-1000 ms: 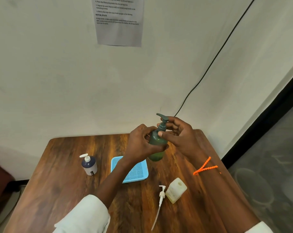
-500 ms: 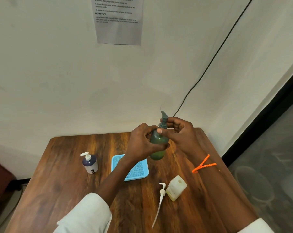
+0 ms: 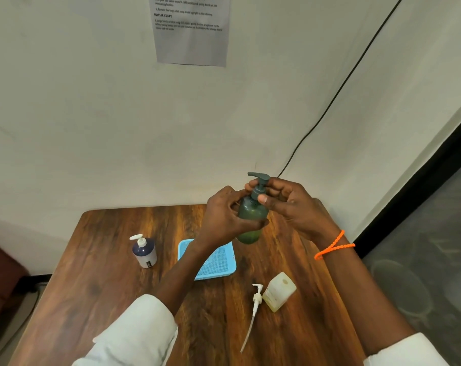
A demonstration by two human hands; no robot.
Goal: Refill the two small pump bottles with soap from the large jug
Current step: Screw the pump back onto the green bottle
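Note:
I hold a green pump bottle upright above the table's far side. My left hand wraps its body. My right hand pinches the grey-green pump collar, with the nozzle pointing left. A dark blue pump bottle with a white pump stands on the table at the left. A pale square bottle with an open top stands at the right, and a loose white pump with a long tube lies beside it.
A blue perforated tray lies flat in the middle of the wooden table, partly under my left forearm. The table stands against a white wall with a taped paper sheet and a black cable. Grey floor lies to the right.
The pump head on the green bottle has turned under my right fingers: its nozzle pointed left, then toward the wall, and now left again. Both hands stay in about the same place.

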